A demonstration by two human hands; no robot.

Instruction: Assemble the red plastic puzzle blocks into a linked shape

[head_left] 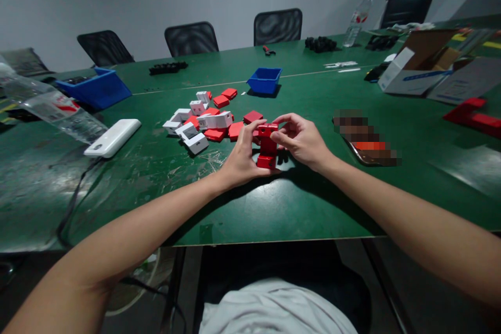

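Observation:
Between my two hands a red bracket-like block [267, 147] is held just above the table, its wider ends at top and bottom. My left hand [243, 155] wraps its left side, with fingers at the top and the thumb by the lower end. At the upper right, the thumb and forefinger of my right hand [299, 140] close on its edge; whether a small part sits between them I cannot tell. Beyond my left hand lies a loose pile of white blocks [195, 143] and red blocks [215, 134].
A small blue bin [264, 81] stands behind the pile. On the left are a white power bank [113, 138] with a cable, a tipped water bottle [58, 109] and a larger blue bin [97, 88]. To the right lie a phone [364, 138] and an open carton [418, 65].

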